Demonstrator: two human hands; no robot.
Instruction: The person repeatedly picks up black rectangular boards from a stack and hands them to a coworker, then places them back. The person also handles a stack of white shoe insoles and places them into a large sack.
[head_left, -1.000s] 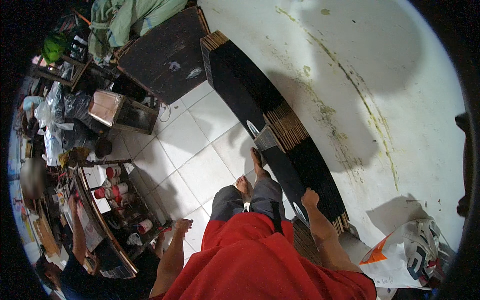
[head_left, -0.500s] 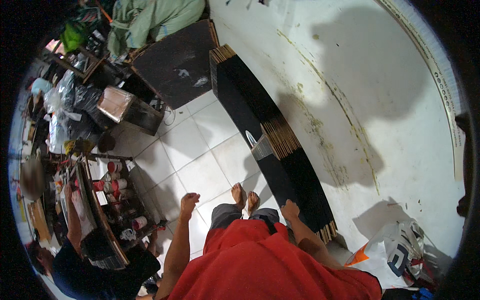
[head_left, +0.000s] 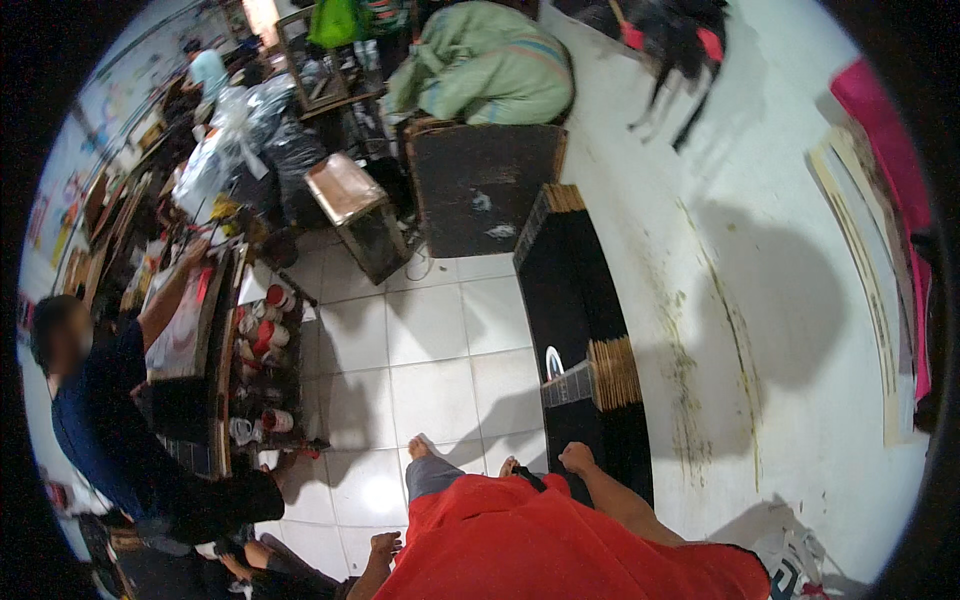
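My right hand (head_left: 576,458) is curled into a loose fist with nothing visible in it. It hangs just in front of a row of black panels (head_left: 568,295) with brown edges, which lean along the white wall; whether it touches them I cannot tell. Lower down, by my left side, my left hand (head_left: 384,547) is bare, its fingers slightly bent and a little apart. A grey label strip (head_left: 570,386) and a small white oval mark the panels near their middle. My bare foot (head_left: 418,447) steps on the white tiles.
At the left a co-worker in a dark shirt (head_left: 105,410) reaches over a workbench (head_left: 228,370). Red-and-white cans (head_left: 278,420) fill the shelf below. Ahead stand a box-like stand (head_left: 365,235), a dark board (head_left: 485,195) and a green sack (head_left: 490,65). A white bag (head_left: 790,560) lies at lower right.
My view has swung up and to the left, bringing more of the co-worker and far room into sight. My left hand has dropped back toward my side; my feet have shifted in a step.
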